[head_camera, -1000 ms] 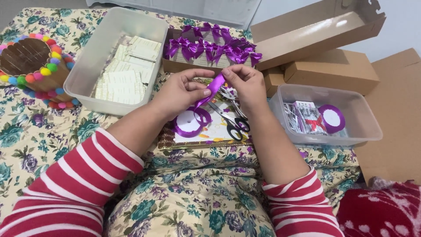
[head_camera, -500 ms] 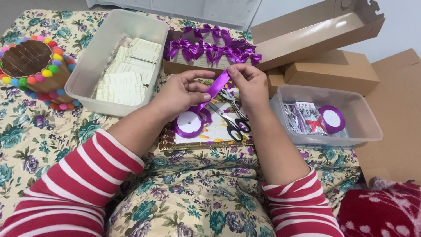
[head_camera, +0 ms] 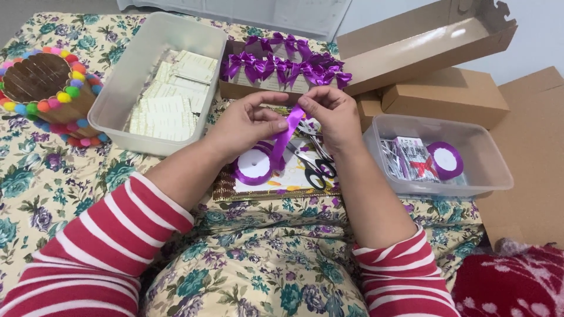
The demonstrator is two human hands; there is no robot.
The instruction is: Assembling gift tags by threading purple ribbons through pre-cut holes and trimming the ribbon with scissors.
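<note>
Pinching a strip of purple ribbon (head_camera: 288,130) between them, the left hand (head_camera: 245,124) and the right hand (head_camera: 333,117) meet near the middle of the head view, fingers closed on the ribbon's upper end. The strip runs down toward 7 o'clock to a ribbon spool (head_camera: 254,166) lying on a patterned card (head_camera: 276,182), with black-handled scissors (head_camera: 314,167) just beside it at about 3 o'clock from the spool.

As a judgement of progress: a fair number of bows (head_camera: 288,63) already sit finished in a shallow brown box (head_camera: 235,89) at 12 o'clock from the hands, and the ribbon in hand looks uncut and not yet looped, so this piece seems to be at its start. The spool appears to hold more ribbon, though how much is hard to tell.

At 10 o'clock a clear plastic tub (head_camera: 117,111) holds pale printed cards (head_camera: 167,103). At 3 o'clock a second clear tub (head_camera: 435,188) holds another purple spool (head_camera: 445,159) and small packets. Open brown cardboard boxes (head_camera: 435,53) lie at 1 o'clock, and a pom-pom-rimmed basket (head_camera: 47,82) sits at 9 o'clock on the floral cloth (head_camera: 35,194).
</note>
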